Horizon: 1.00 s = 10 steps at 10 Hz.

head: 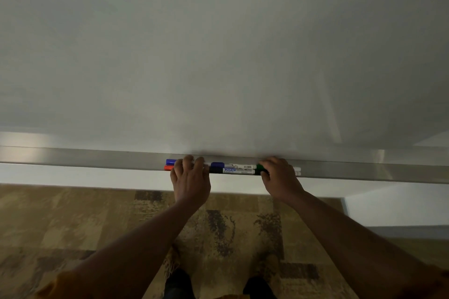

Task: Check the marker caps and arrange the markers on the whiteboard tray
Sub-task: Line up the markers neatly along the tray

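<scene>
Patterned carpet [121, 221] underfoot, both arms reaching forward to the metal whiteboard tray [97, 159]. Left hand [190, 178] curls its fingers over the blue-capped marker [170, 161] and red-capped marker [167, 167]; right hand [279, 177] grips the green-capped marker [260, 167] (markers lying end to end in two rows). Whiteboard [218, 56] beyond.

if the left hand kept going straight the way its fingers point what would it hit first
Probably the whiteboard just behind the tray; the left hand already lies over the markers, fingers pointing at the board. Depth is unclear.
</scene>
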Motion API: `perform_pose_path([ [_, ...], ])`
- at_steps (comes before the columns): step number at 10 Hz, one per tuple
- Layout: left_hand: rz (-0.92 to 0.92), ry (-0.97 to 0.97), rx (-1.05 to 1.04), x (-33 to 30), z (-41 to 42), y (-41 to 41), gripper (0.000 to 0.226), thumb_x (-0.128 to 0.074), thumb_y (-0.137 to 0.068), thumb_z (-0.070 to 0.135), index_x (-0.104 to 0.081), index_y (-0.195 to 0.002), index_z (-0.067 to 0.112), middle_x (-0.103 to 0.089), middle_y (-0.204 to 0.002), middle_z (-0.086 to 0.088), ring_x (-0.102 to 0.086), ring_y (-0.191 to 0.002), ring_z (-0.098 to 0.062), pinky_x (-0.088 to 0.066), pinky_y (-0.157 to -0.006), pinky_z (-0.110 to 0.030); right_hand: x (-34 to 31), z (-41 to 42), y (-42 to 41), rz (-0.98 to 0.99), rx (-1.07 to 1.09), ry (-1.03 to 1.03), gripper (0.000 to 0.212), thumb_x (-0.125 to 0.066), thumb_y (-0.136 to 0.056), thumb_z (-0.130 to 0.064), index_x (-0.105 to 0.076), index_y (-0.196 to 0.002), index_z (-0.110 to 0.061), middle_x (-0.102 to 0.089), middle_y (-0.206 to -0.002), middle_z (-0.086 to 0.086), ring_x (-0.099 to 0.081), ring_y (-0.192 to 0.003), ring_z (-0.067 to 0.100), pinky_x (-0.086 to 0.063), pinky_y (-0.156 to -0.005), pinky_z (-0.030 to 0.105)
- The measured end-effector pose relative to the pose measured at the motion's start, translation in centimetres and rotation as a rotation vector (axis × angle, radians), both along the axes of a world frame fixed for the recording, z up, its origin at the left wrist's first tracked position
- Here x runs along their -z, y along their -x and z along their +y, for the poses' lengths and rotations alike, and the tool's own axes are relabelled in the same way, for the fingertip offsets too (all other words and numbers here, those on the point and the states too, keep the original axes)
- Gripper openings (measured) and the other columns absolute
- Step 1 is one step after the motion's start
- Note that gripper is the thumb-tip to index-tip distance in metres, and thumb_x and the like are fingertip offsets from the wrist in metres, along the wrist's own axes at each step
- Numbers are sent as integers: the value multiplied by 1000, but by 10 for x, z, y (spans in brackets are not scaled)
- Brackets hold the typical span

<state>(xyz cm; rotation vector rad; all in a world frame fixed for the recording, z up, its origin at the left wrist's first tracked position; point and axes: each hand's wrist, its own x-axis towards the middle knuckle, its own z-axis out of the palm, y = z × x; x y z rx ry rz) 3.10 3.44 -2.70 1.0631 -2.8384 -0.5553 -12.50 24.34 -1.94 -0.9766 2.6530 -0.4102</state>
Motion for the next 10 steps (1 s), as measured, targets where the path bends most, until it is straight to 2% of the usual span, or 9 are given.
perform_pose_path([
  [4, 17, 40, 75, 4, -4, 1, 27, -45, -99, 40, -50, -123, 30, -43, -142, -3, -30, -135, -28, -34, -105, -49, -1, 1, -3, 67, 15, 28, 32, -59, -91, -28, -63, -121, -17, -57, -122, 2, -48, -116, 27, -40, -92, 45],
  [6, 82, 131, 226, -9, 3, 3, 32, -50, -97, 38, -49, -127, 26, -49, -134, -4, -39, -128, -29, -35, -103, -49, -11, 3, -13, 211, -112, 104, 32, -52, -92, -29, -60, -121, -16, -59, -119, 2, -51, -114, 27, -43, -90, 46],
  [7, 223, 262, 360, -31, 9, 12, 41, -56, -94, 38, -50, -132, 23, -46, -134, -5, -41, -125, -31, -37, -97, -49, -35, -4, -18, 441, -179, 170, 40, -54, -92, -28, -55, -129, -14, -57, -126, 3, -48, -118, 28, -39, -89, 44],
  [8, 360, 366, 387, -54, 14, 24, 45, -58, -93, 39, -50, -134, 23, -41, -138, -4, -37, -127, -31, -34, -95, -47, -58, -16, -20, 581, -155, 237, 45, -55, -92, -29, -51, -135, -13, -52, -134, 4, -46, -122, 30, -35, -89, 45],
  [10, 743, 601, 351, -162, 15, 63, 50, -60, -93, 32, -46, -140, 24, -36, -147, -3, -30, -138, -30, -24, -103, -43, -157, -59, -14, 857, -114, 512, 53, -53, -96, -32, -42, -144, -12, -34, -149, 6, -33, -136, 33, -35, -94, 49],
])
